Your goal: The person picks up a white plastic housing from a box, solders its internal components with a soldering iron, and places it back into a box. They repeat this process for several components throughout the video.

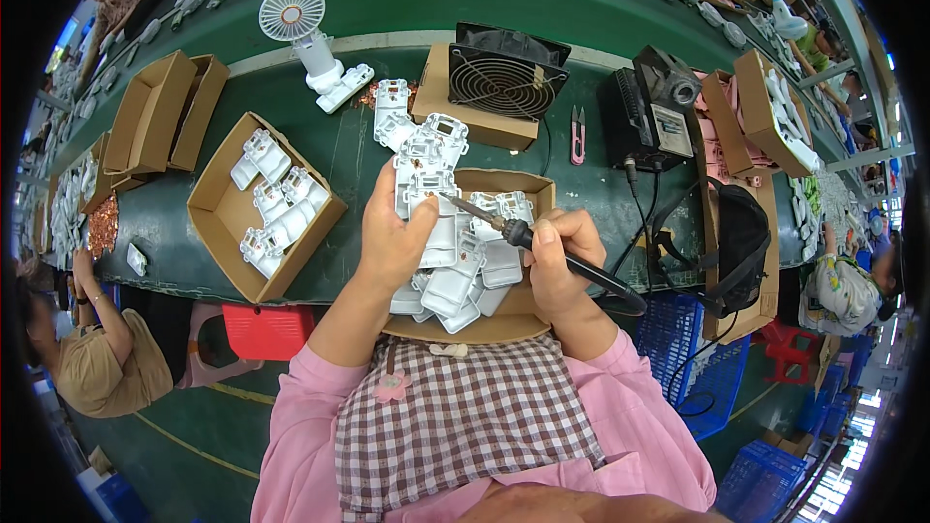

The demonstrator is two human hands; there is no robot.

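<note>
My right hand (pixel 565 257) grips a soldering iron (pixel 581 269) by its dark handle, the metal tip pointing left. That tip reaches a white plastic housing (pixel 426 182), which my left hand (pixel 392 232) holds with the thumb across its lower part. Small copper-coloured bits show on the housing near the tip. Below my hands is a cardboard box (pixel 536 196) heaped with similar white housings (pixel 455 281). More white housings (pixel 392 102) form a row running away from my left hand toward the back.
A second carton (pixel 218 196) with white housings stands to the left. Behind are a black fan (pixel 509 73) on cardboard and a white handheld fan (pixel 312 48). Pink snips (pixel 578 138) lie near a black soldering station (pixel 651 116), its cables trailing right. People sit on both sides.
</note>
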